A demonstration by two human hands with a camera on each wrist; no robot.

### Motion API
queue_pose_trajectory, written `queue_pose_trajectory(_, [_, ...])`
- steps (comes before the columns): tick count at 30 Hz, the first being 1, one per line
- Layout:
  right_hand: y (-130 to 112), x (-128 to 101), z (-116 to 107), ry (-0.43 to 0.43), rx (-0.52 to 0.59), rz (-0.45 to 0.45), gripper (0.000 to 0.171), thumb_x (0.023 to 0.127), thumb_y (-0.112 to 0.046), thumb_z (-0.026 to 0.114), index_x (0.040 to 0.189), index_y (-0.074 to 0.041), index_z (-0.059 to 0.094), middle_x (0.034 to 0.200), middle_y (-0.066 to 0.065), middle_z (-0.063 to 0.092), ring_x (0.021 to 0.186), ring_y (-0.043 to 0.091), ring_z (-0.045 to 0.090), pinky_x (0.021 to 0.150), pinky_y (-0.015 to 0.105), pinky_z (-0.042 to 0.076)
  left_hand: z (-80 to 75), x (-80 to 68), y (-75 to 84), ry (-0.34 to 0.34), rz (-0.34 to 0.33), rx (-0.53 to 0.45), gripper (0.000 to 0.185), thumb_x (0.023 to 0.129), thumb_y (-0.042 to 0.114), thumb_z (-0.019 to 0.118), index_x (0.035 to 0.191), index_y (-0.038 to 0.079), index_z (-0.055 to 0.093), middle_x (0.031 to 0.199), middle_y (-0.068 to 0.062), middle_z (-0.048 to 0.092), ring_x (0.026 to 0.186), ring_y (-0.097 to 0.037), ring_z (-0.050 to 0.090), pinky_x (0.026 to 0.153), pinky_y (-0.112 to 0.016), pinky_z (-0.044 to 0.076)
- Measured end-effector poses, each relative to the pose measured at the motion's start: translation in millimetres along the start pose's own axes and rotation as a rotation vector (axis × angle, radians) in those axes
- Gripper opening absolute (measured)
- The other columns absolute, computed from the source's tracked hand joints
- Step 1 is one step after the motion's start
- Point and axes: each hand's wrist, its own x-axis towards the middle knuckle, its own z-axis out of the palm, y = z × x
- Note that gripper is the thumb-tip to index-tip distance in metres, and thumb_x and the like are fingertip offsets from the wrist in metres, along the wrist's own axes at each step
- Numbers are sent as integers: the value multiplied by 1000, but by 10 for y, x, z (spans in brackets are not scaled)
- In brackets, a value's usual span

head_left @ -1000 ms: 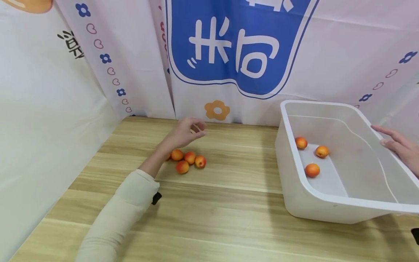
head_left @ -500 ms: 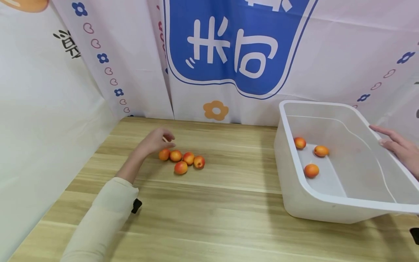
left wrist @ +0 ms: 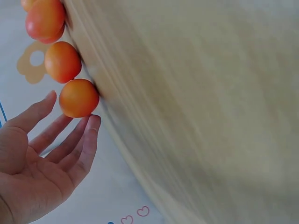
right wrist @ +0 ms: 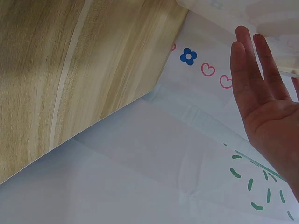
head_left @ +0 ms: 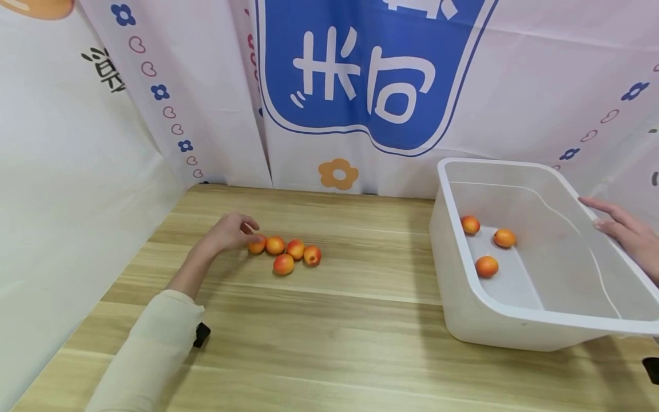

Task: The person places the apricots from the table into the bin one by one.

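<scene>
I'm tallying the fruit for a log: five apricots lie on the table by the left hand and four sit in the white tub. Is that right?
Not quite. The white tub holds three apricots, not four; the head view shows this. Five apricots do lie on the table by the left hand.

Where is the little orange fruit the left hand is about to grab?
In the head view, that fruit lies on the wooden table, left end of the loose cluster, at the left hand fingertips.

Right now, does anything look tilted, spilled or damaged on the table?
Yes: the white bin sits tilted, its near left side lower, with the right hand at its far rim. Three fruits lie inside; nothing looks spilled or damaged.
</scene>
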Motion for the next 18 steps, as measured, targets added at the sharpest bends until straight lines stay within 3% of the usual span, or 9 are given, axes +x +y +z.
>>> queue_pose_trajectory(9, [7, -4, 7, -13, -17, 20, 55, 112, -14, 38, 152, -52, 40, 102, -38, 58, 71, 0, 68, 51, 31, 60, 3, -1, -23, -26, -14, -27, 42, 97, 14, 73, 126, -15, 62, 109, -31, 71, 94, -33, 69, 77, -37, 58])
queue_pose_trajectory(18, [21, 4, -17, -26, -45, 16, 57, 112, -14, 37, 157, -49, 36, 101, -39, 58, 72, -1, 68, 52, 30, 59, 2, -28, -17, -9, -8, -61, 42, 96, 11, 72, 128, -15, 61, 112, -31, 68, 99, -37, 67, 77, -35, 57])
